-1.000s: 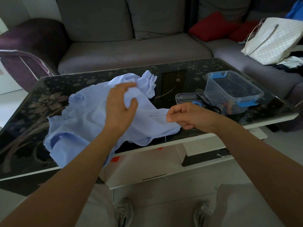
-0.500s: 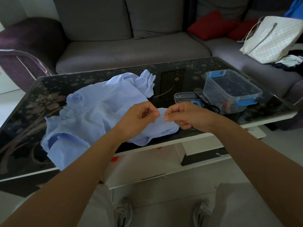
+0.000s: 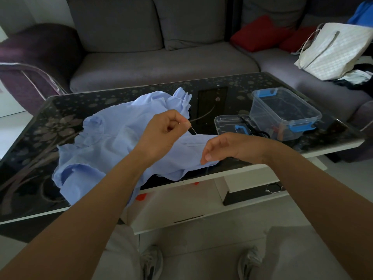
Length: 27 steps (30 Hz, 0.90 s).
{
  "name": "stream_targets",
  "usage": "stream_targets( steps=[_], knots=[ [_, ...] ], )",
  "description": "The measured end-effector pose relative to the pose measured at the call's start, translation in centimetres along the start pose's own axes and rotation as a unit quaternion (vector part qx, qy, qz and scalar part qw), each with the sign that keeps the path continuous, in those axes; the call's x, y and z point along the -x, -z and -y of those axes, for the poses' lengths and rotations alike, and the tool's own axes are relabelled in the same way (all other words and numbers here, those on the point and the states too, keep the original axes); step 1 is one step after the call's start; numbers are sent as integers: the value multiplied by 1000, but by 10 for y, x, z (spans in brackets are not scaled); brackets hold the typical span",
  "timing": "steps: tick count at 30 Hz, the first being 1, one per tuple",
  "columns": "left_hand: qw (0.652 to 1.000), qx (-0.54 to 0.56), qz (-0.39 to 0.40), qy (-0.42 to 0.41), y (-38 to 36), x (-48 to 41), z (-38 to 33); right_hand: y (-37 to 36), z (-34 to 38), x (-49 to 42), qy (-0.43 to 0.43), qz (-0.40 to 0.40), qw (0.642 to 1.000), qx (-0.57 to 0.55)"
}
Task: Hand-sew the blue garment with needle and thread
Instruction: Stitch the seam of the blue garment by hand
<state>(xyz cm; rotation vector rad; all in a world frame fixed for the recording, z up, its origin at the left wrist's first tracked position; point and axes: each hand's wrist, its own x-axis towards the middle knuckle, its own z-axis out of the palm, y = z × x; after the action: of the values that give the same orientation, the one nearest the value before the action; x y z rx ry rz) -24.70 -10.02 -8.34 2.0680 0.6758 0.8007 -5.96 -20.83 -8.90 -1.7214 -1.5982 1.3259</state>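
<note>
pinching needle (image 3: 193,130), left hand (image 3: 163,132); right hand (image 3: 228,147) pinches garment (image 3: 121,142) edge.

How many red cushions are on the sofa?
2. The first red cushion leans in the sofa corner; the second red cushion lies to its right, partly behind the white bag. Others may be hidden behind it.

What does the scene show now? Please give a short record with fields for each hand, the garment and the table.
left hand: raised, pinches the needle at its fingertips
right hand: pinches the near edge of the blue garment
needle: slants down toward the cloth; thread too fine to see
blue garment: crumpled on the table, partly over its near edge
table: dark glass; clear box, lid and scissors at its right
</note>
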Motion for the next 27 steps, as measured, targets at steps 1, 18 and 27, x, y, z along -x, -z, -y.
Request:
stream_targets(
  steps=[1,18,27],
  knots=[
    [1000,-8,6,-10,-1,1,-2,1,2,0,3,-4,1000,2],
    [992,-102,-64,40,7,-4,11,-15,12,-10,35,-175,971,-157],
    [977,-134,-53,155,9,-1,30,-9,18,3,10,-196,976,-100]
  ],
)
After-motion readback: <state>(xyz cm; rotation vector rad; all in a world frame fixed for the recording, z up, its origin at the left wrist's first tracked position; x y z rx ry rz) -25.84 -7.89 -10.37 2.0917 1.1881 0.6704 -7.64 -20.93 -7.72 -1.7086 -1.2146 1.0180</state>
